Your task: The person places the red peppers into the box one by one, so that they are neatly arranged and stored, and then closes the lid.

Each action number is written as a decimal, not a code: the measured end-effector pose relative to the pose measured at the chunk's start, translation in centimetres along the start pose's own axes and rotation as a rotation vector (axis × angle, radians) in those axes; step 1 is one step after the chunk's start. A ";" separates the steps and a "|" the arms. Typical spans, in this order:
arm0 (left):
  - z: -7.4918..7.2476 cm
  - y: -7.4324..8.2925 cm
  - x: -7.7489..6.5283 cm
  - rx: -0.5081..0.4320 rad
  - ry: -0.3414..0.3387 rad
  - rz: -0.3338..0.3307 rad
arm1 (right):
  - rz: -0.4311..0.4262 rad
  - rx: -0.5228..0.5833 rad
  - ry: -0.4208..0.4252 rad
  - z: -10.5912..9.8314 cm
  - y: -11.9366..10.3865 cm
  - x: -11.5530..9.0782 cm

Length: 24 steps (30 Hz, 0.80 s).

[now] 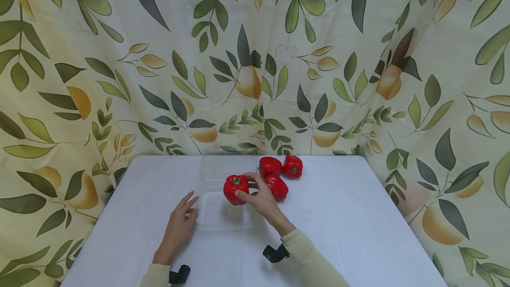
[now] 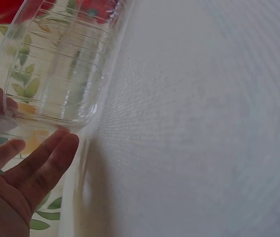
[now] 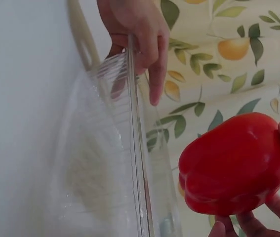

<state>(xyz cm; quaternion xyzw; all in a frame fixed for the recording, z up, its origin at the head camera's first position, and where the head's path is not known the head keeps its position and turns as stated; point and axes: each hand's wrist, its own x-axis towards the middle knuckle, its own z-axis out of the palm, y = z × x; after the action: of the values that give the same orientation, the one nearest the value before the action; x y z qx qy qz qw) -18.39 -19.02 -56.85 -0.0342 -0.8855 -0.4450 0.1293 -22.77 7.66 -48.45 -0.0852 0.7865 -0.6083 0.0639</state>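
Observation:
My right hand (image 1: 263,198) grips a red bell pepper (image 1: 235,189), thumb at the near side and fingers behind, holding it above a clear plastic container (image 1: 207,220). In the right wrist view the held bell pepper (image 3: 233,163) is apart from the container's upright rim (image 3: 136,148). My left hand (image 1: 180,227) is at the container's left edge with fingers extended. Its fingertips (image 2: 70,143) lie close against the container's end wall in the left wrist view; how firmly they touch cannot be told.
Three more red bell peppers sit together right of the container: one at the back (image 1: 270,166), one further right (image 1: 293,167), one nearer (image 1: 277,188). A clear lid-like section (image 1: 215,169) lies behind the container. The white table (image 1: 338,234) meets a leaf-patterned curtain (image 1: 279,114).

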 end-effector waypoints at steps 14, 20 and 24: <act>-0.1 0.1 0.0 0.005 -0.013 -0.033 | 0.001 -0.058 -0.003 2.2 0.3 0.9; 0.0 -0.1 0.0 0.008 -0.012 -0.032 | -0.007 -0.088 0.010 3.2 0.3 1.1; 0.1 -0.2 0.1 0.002 -0.013 -0.035 | -0.019 -0.099 0.007 4.1 0.5 1.4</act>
<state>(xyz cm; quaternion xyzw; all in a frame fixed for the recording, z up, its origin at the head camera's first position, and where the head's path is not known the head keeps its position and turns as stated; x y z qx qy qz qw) -18.48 -19.07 -56.99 -0.0214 -0.8873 -0.4459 0.1157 -23.35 3.64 -49.91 -0.0937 0.8150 -0.5696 0.0509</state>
